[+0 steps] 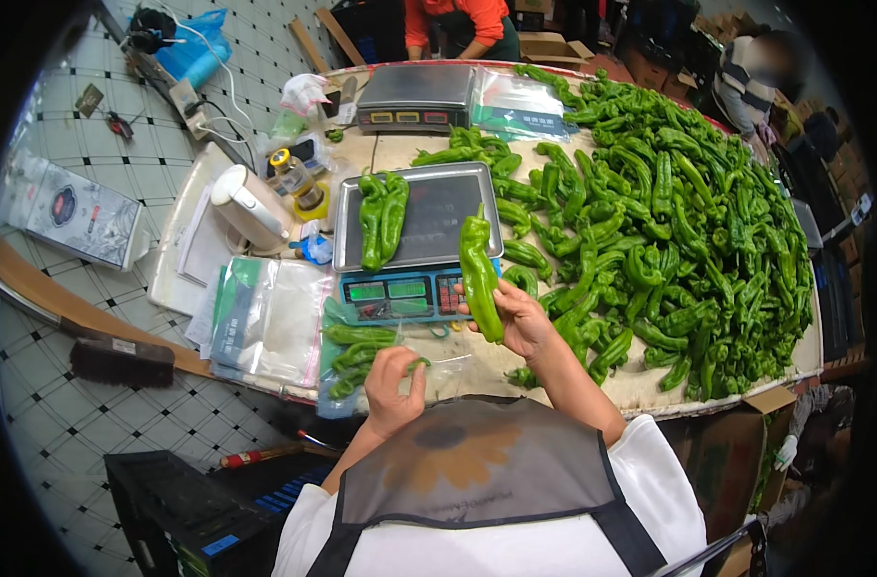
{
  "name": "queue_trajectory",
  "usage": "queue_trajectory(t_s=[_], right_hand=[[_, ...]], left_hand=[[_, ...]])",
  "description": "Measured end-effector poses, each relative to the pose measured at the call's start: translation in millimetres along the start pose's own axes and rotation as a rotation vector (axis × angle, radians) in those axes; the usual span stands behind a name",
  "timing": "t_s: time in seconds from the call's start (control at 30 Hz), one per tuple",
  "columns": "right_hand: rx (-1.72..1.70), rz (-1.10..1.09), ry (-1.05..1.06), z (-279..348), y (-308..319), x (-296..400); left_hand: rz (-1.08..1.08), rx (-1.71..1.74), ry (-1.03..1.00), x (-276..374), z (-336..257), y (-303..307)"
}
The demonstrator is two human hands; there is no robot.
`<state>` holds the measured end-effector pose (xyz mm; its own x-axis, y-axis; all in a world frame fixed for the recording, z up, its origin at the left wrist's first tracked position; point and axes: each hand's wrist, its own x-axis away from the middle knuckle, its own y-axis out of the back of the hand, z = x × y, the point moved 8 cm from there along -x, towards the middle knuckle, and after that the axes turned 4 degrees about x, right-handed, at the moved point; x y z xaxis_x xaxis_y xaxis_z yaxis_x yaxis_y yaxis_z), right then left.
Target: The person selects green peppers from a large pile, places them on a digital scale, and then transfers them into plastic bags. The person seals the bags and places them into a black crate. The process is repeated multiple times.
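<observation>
My right hand (pixel 519 317) holds a long green pepper (pixel 477 270) upright near the front right corner of a digital scale. Two green peppers (pixel 382 220) lie side by side on the scale's metal pan (pixel 438 209). My left hand (pixel 395 386) is closed at the edge of a clear plastic bag (pixel 444 369), its fingertips pinched together beside a pepper's stem. Several peppers (pixel 359 353) lie inside the bag, left of that hand. The scale's blue front (pixel 446 292) bears lit displays and a keypad.
A large heap of green peppers (pixel 655 245) covers the table's right side. A stack of clear printed bags (pixel 272 317) lies left. Behind it stand an electric kettle (pixel 247 202) and a yellow-lidded jar (pixel 294 177). A second scale (pixel 415 94) stands at the back. Other people are around the table.
</observation>
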<state>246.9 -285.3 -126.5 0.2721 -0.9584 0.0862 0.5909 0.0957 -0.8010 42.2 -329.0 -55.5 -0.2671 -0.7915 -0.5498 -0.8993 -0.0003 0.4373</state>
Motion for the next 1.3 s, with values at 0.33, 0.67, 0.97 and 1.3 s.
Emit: queue_trajectory(t_s=[0.33, 0.67, 0.97, 1.3], right_hand=[[0.494, -0.161, 0.059, 1.2, 3.4, -59.6], [0.657, -0.206, 0.142, 5.1, -22.2, -109.5], [1.181, -0.491, 0.306, 21.4, 61.3, -162.8], [1.823, -0.614, 0.074, 21.1, 7.8, -199.7]], left_hand=[[-0.021, -0.113, 0.040, 15.4, 14.1, 13.9], [-0.069, -0.073, 0.200, 5.0, 35.0, 29.5], [-0.128, -0.019, 0.249, -101.6, 148.1, 17.9], [0.106, -0.093, 0.464, -139.1, 240.5, -78.6]])
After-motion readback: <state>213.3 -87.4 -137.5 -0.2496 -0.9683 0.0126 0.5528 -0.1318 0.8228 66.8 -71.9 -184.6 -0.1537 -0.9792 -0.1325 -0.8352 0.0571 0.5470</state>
